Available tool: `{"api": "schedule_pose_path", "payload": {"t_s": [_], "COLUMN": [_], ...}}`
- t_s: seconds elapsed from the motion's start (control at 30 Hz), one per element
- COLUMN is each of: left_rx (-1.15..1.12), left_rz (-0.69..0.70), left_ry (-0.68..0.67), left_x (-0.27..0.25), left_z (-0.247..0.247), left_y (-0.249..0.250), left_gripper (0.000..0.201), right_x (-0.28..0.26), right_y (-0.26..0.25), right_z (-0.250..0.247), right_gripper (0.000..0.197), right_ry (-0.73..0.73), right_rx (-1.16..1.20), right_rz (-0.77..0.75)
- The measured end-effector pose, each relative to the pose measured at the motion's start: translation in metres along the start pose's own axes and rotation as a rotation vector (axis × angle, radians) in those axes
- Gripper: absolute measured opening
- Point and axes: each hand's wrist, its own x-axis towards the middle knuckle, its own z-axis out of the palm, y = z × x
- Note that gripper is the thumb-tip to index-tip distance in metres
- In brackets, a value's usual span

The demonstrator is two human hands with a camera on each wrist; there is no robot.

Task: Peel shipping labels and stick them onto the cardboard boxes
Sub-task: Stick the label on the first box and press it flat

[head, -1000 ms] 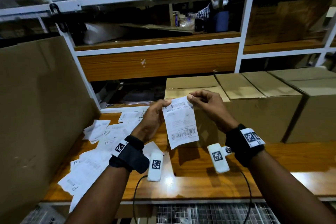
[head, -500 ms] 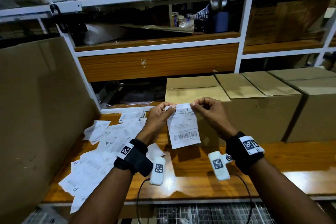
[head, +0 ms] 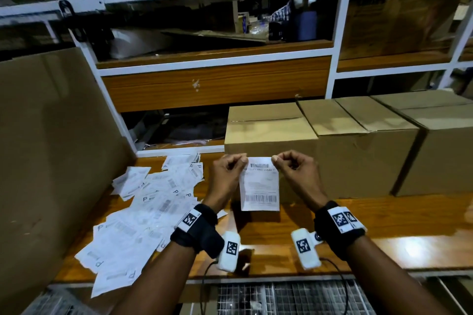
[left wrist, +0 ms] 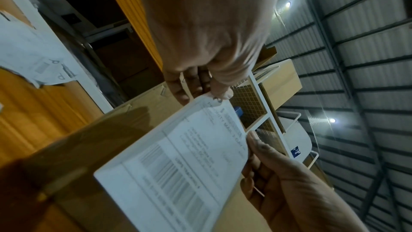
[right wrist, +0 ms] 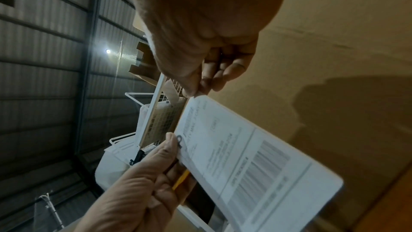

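head: left hand and right hand pinch top corners of a thin paper label just before the matte cardboard box, not yet stuck; loose sheets litter the glossy wood counter | left wrist: fingers pinching the corner | right wrist: barcode print, flat sheet

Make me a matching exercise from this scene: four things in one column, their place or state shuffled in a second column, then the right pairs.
Things:
1. shipping label
2. loose labels
3. nearest cardboard box
4. large cardboard sheet

Places or states:
A. leaning upright at the left of the bench
B. pinched at its top corners by the left hand and the right hand
C. scattered flat on the wooden bench
D. standing closed on the bench, just behind the held label

Pairs: 1-B, 2-C, 3-D, 4-A
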Motion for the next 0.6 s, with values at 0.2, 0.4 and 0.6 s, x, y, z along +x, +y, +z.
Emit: {"api": "schedule_pose_path", "payload": {"t_s": [0.2,0.4,0.6], "left_rx": [0.081,0.205,0.334], "left_rz": [0.038,0.086,0.137], "left_ry": [0.051,0.082,0.178], "left_x": [-0.004,-0.004,0.006], "left_z": [0.011,0.025,0.037], "left_y": [-0.007,-0.007,-0.001], "left_gripper": [0.004,0.004,0.018], "right_x": [0.0,0.001,0.01], "right_y": [0.014,0.019,0.018], "right_z": [-0.011,-0.018,-0.027], "right_gripper": [0.013,0.017,0.02], "right_ry": [0.022,0.047,0.193], "right_rx": [-0.106,-0.185,-0.467], "right_rz": [-0.011,-0.024,-0.174]}}
